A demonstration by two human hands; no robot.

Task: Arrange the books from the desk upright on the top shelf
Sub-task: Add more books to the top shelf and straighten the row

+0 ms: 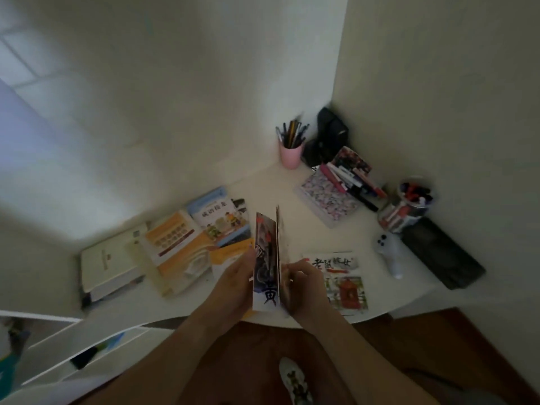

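1. In the head view we are holding a thin picture book (266, 264) on edge above the near rim of the desk (309, 238), our left hand (233, 283) curling against its left cover and our right hand (304, 283) pinching it from the right (probably squaring it up so it will be standing upright later on the shelf).
2. The book is sitting between both palms, its top edge pointing far.
3. Other books are waiting flat: a cream volume (108, 263) far left, an orange book (178, 244), a blue-topped book (222, 214), and a red-titled picture book (342, 280) just right of our right hand.
4. The top shelf is not showing here; white shelving (73, 343) is lying near left.
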